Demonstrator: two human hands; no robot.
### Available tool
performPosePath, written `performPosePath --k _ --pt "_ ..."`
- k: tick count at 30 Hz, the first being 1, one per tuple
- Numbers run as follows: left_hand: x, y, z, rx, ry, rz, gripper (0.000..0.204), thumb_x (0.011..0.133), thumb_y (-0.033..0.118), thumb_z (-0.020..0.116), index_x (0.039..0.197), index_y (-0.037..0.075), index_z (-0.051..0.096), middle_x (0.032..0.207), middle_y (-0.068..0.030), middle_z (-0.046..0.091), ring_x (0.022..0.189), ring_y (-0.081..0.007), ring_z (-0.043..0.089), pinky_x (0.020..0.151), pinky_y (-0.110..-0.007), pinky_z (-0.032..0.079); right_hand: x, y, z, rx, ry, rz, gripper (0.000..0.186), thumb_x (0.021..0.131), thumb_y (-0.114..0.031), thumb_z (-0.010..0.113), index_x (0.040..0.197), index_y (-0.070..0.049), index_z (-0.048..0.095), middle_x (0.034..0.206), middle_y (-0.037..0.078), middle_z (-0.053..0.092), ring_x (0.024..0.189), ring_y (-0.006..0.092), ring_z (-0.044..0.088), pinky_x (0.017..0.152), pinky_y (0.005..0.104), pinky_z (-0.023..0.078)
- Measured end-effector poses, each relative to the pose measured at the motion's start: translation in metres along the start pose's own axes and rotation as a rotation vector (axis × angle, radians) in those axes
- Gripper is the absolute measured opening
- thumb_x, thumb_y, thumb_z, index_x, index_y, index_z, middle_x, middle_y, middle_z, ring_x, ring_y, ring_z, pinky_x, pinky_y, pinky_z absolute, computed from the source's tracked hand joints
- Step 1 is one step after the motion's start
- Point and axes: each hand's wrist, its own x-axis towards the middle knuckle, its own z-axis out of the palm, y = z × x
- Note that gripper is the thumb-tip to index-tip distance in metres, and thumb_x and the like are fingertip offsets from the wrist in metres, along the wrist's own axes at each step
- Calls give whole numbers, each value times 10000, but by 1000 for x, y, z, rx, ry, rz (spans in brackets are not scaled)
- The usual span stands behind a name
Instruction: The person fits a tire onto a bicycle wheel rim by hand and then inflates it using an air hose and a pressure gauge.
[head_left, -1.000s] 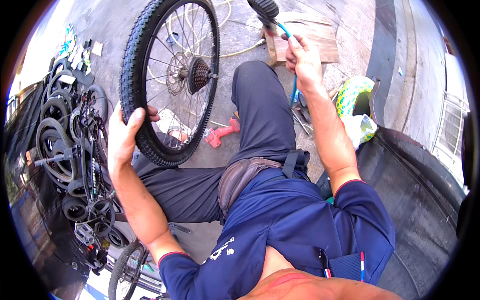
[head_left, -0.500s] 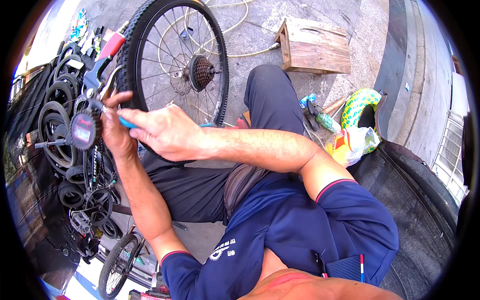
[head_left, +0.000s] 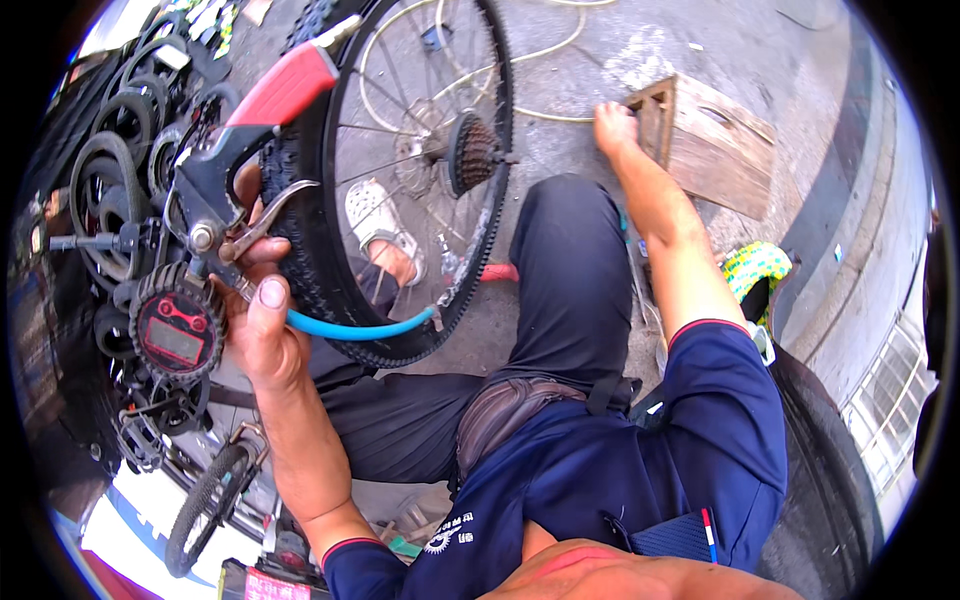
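Note:
My left hand (head_left: pixel 265 320) is closed around a tire inflator gun (head_left: pixel 225 165) with a red grip, a metal lever and a round gauge (head_left: pixel 177 335) in a ribbed black casing. From the gun a blue hose (head_left: pixel 360 328) curves to the rim of an upright bicycle wheel (head_left: pixel 330 150) with a knobby black tire and a dark cassette (head_left: pixel 470 155). Stretched out to the far right, my right hand (head_left: pixel 616 128) is closed at the end of a pale air hose (head_left: pixel 555 116), beside a wooden box (head_left: pixel 725 145). My fingers hide the hose end.
Several black tires (head_left: pixel 105 190) and bike parts crowd the left side. A smaller wheel (head_left: pixel 205 510) stands lower left. My foot in a white clog (head_left: pixel 385 225) shows behind the spokes. Beyond my right arm lies a yellow-and-green wrapped ring (head_left: pixel 757 268).
My right hand has left the blue hose near the inflator and reached out to the pale hose by the box. The left hand still holds the inflator. The blue hose now reaches the wheel rim.

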Motion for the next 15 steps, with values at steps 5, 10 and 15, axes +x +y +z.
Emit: performPosePath --k 5,10,15 --pt "-10 9 -7 -169 58 -15 484 951 427 632 1088 -34 692 1223 -226 653 1498 -416 349 1278 -545 154 10 1 31 -276 -62 -154 319 1021 -244 507 1308 -165 621 1269 76 664 1148 269 622 864 490 536" --pt "3 17 -9 -337 86 19 824 994 704 394 984 -48 729 837 -161 708 1119 -303 630 1247 -556 220 10 -8 -9 100 -175 -94 319 1052 -253 483 1328 -180 626 1052 103 751 905 308 698 835 521 510" --pt "17 11 -13 -490 39 -51 796 995 688 425 1099 -54 696 826 -174 705 1072 -319 655 1230 -550 240 -30 -9 -150 1173 -170 -25 303 1066 -215 518 1341 -130 614 856 81 695 674 176 639 605 346 509"
